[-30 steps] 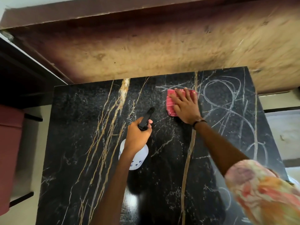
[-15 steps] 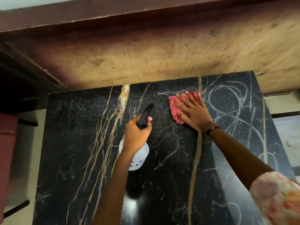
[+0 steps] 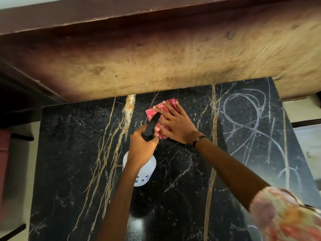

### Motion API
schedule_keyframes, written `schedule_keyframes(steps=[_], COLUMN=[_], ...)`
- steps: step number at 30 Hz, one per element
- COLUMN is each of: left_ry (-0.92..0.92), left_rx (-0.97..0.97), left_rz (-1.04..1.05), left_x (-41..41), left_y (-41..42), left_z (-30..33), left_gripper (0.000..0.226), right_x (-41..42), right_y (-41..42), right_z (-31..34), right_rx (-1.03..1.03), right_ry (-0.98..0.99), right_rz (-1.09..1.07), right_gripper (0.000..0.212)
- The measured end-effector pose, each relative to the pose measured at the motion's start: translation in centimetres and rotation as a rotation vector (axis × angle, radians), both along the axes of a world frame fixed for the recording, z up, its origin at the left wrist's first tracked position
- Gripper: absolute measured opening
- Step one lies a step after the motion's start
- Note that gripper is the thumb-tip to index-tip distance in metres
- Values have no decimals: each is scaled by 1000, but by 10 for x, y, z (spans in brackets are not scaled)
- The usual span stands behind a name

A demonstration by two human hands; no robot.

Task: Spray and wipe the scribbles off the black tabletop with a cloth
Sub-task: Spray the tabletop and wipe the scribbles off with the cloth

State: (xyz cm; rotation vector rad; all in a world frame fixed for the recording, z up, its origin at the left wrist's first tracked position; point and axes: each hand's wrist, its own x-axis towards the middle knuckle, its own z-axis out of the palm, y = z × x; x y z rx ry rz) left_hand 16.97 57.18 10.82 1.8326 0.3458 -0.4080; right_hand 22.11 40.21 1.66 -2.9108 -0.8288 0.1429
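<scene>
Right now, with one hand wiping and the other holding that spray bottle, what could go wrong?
The cloth under the right hand sits well left of the white scribbles, so they may be missed. The left hand holds the spray bottle with its nozzle over the cloth; a squeeze might wet the hand rather than the marks.

The counter (image 3: 73, 153) is black stone with gold and white veins running from its near edge to its far edge. A red checked cloth (image 3: 161, 108) lies flat on it near the far edge, about midway across. White chalk scribbles (image 3: 250, 129), in loops and long strokes, cover the surface to the right of the cloth and run toward the near right corner. The stone to the left of the cloth shows only veins.
</scene>
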Motion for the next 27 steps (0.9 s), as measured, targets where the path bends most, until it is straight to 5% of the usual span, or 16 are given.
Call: schedule_keyframes(steps=[5,10,16,20,27], left_ry=[0,-13,-6,15,6], left_rx=[-37,-12,31,44,78], left_rz=[2,9,14,15,11], left_x=[1,-2,-7,-7,-8], left_y=[-1,-6,-33,-58,-104], left_z=[3,5,10,9,4], left_gripper=[28,29,26,28,24], right_x=[-11,42,37,-2,7], right_y=[-95,-88,-34,-78,-211], right_z=[0,9,10,-2,-2], right_rx=[-26,-12,-7,7,4], right_ry=[-36,74,59,-24,-20], right_rz=[-198,-459,-208,11,-241], right_gripper=[55,61,61,50,54])
